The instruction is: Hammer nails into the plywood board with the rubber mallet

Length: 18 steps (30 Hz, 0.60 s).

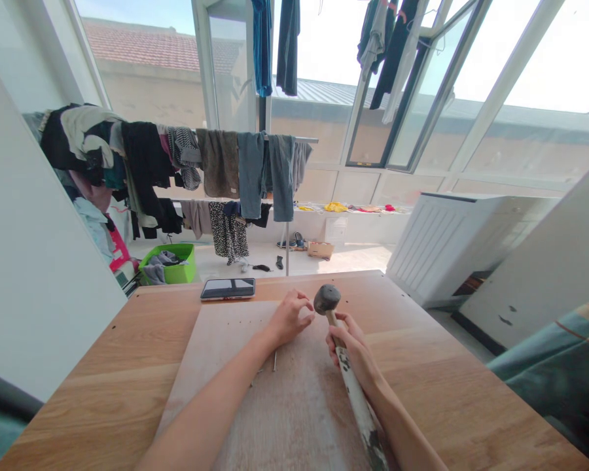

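Observation:
My right hand (349, 340) is closed round the handle of a mallet (327, 299) with a dark, rounded head and a worn, white-painted shaft. The mallet's head is raised beside my left hand (290, 316). That hand rests over the wooden board (216, 366), thumb and fingers curled together in a pinch; whatever sits between the fingertips is too small to make out. A loose nail (275, 361) lies on the board near my left wrist, with other small nails partly hidden by the forearm. Small dots run in a row across the board's far left part.
The board lies on a wooden table (108, 366). A phone (228, 289) is at its far edge. Beyond stand a green laundry basket (189, 265), a drying rack hung with clothes (219, 160), a cardboard box (321, 249) and a white ribbed unit (436, 235).

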Available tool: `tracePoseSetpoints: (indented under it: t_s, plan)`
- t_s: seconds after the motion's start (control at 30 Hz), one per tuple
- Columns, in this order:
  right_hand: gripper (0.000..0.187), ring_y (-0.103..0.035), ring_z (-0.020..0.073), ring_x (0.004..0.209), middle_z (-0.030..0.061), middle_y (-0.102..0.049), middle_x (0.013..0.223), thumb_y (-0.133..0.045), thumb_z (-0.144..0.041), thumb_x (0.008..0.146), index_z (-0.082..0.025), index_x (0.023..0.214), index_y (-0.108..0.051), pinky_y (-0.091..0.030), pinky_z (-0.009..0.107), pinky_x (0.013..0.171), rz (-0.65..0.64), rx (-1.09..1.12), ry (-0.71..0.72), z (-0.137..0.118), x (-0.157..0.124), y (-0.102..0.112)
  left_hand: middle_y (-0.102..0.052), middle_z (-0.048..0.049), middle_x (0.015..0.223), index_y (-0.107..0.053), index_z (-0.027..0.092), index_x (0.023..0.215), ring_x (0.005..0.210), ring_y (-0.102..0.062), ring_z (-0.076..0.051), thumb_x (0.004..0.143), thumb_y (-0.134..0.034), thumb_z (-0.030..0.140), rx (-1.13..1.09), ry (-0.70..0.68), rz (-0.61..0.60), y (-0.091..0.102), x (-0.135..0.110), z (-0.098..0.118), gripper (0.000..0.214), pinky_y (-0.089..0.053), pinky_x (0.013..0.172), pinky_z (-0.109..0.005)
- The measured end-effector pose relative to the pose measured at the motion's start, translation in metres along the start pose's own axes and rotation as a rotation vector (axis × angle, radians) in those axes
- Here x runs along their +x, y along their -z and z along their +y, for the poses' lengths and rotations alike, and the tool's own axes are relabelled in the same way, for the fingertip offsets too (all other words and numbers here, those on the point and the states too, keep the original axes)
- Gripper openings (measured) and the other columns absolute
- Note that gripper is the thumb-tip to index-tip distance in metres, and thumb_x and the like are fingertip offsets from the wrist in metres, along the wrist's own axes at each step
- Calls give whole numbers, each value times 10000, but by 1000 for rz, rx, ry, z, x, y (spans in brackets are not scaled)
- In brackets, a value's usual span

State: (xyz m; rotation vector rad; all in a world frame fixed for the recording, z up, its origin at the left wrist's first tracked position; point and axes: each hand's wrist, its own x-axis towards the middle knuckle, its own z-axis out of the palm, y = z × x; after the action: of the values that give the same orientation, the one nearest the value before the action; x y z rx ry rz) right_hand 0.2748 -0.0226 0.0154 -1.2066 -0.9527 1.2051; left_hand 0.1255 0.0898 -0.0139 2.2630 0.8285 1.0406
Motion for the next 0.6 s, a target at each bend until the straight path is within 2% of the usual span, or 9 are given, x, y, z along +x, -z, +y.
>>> tracePoseSetpoints:
  t_s: [0.2, 0.6]
  plan:
    - [433, -435, 73, 313, -118, -560, 511, -646, -422, 753, -230, 1086, -447, -340, 156, 312, -2, -25, 4, -1, -1, 0, -589, -61, 1022, -699, 201, 833, 1010, -581, -215, 789, -686, 97, 73, -4, -14, -3, 0, -3, 113, -473, 957, -370]
    - [423, -433, 77, 322, -118, -557, 512, -637, -429, 750, -233, 1074, -448, -339, 159, 310, 12, -61, 25, -3, -3, -2, -589, -63, 1019, -711, 187, 801, 1000, -592, -209, 778, -696, 57, 54, 2, -15, -3, -1, -3, 133, -470, 951, -365]
